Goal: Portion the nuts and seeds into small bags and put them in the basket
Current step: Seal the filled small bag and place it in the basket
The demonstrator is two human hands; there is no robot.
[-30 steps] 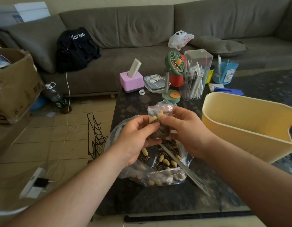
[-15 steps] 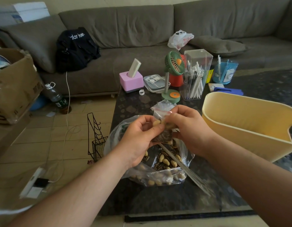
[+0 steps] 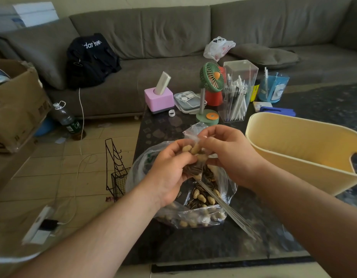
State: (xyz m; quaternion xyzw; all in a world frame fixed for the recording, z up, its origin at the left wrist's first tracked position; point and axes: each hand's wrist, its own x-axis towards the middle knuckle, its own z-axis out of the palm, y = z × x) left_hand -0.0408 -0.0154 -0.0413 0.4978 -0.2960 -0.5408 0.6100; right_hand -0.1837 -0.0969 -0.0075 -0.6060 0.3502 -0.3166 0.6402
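Note:
A small clear zip bag [image 3: 195, 161] with peanuts and striped sunflower seeds hangs between both hands above the table. My left hand [image 3: 169, 173] grips its left side and lower part. My right hand [image 3: 227, 151] pinches its top edge from the right. Directly below lies a big open plastic bag [image 3: 195, 203] holding many peanuts and seeds. A clear flat strip [image 3: 229, 211] runs from under the hands toward the near right. The pale yellow basket [image 3: 290, 157] stands to the right of my right hand, its inside hidden from here.
On the dark table [image 3: 193, 245] farther back stand a pink tissue box [image 3: 158, 98], a green desk fan [image 3: 210, 91], a clear box of pens [image 3: 236, 97] and a blue cup [image 3: 273, 88]. A black wire rack [image 3: 115, 173] stands on the floor by the table's left edge.
Both hands have lowered the small bag slightly toward the big bag, and my right fingers have closed in over its top.

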